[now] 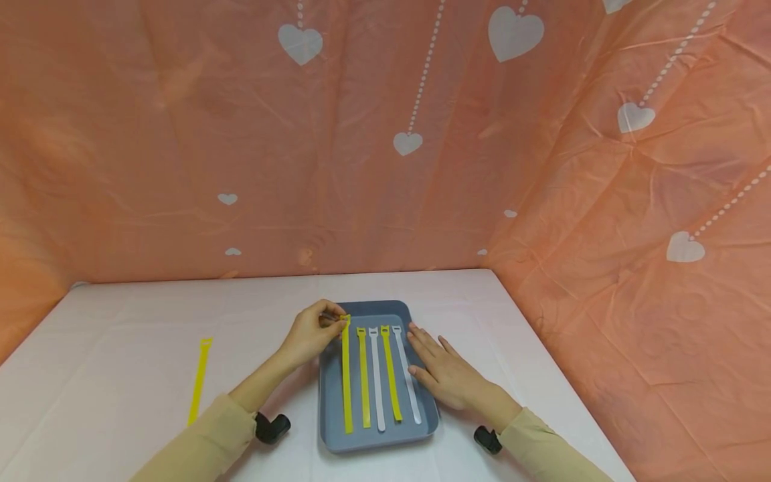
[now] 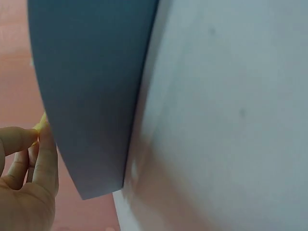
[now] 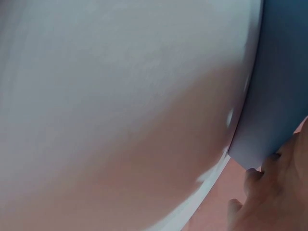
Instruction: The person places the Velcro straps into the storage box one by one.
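Note:
My left hand (image 1: 310, 335) pinches the slotted head of a yellow cable tie strap (image 1: 347, 375) between thumb and fingers, at the upper left of a grey-blue tray (image 1: 327, 428). The strap runs lengthwise down the tray's left side. To its right lie two more yellow straps (image 1: 364, 381) and two white straps (image 1: 376, 381), alternating, their heads toward the far end. My right hand (image 1: 448, 375) lies along the tray's right rim, fingers extended. In the left wrist view, a bit of yellow shows between thumb and fingertips beside the tray's outer wall (image 2: 91, 96).
Another yellow strap (image 1: 200, 381) lies on the white tabletop (image 1: 120, 375) left of the tray, its near end by my left sleeve. A peach curtain (image 1: 361, 201) with white hearts hangs behind the table and along its right side.

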A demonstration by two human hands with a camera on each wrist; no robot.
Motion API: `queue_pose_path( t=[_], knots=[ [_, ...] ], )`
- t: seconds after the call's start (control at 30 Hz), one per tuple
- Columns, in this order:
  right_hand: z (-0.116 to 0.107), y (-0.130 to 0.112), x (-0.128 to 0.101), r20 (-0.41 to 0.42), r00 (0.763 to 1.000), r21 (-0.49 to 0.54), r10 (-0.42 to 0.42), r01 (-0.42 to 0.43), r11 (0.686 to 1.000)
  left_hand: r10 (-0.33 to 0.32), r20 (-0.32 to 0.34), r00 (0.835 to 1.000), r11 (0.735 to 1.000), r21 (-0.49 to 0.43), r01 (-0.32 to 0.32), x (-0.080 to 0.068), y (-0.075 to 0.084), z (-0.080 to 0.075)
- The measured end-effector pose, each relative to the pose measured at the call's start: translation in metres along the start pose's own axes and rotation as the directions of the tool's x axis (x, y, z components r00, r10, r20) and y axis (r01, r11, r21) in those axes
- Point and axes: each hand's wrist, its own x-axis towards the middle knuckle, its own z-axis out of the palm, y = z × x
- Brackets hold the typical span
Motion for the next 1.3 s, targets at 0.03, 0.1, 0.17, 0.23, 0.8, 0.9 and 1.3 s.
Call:
queue_pose_path(
  t=[0.03, 0.1, 0.17, 0.23, 0.8, 0.9, 1.3],
  knots=[
    [0.0, 0.0, 0.0, 0.0, 1.0, -0.003, 0.0, 0.0, 1.0, 0.003, 0.002, 1.0, 1.0, 0.014, -0.003, 0.001, -0.002, 0.0],
    [0.0, 0.0, 0.0, -0.001, 1.0, -0.003, -0.001, 0.001, 1.0, 0.007, 0.009, 1.0, 0.999, 0.037, -0.008, 0.002, -0.004, 0.001],
    [0.0, 0.0, 0.0, 0.0, 1.0, -0.003, 0.0, 0.0, 1.0, 0.012, 0.02, 1.0, 0.999, 0.049, -0.013, 0.004, -0.006, 0.001],
    [-0.001, 0.0, 0.0, 0.002, 1.0, -0.005, 0.002, -0.002, 1.0, 0.014, 0.03, 0.999, 0.998, 0.063, -0.016, 0.005, -0.008, 0.001],
    [-0.002, -0.002, -0.002, 0.016, 1.0, -0.004, 0.025, -0.025, 1.0, 0.179, 0.124, 0.976, 0.929, 0.305, -0.21, 0.015, -0.014, 0.004],
    [-0.002, -0.002, -0.002, 0.012, 1.0, -0.004, 0.017, -0.017, 1.0, 0.197, 0.142, 0.97, 0.914, 0.33, -0.234, 0.016, -0.016, 0.004],
    [-0.001, 0.0, -0.001, -0.003, 1.0, -0.014, 0.001, -0.001, 1.0, 0.223, 0.16, 0.961, 0.81, 0.519, -0.274, 0.022, -0.012, 0.005]
  ],
)
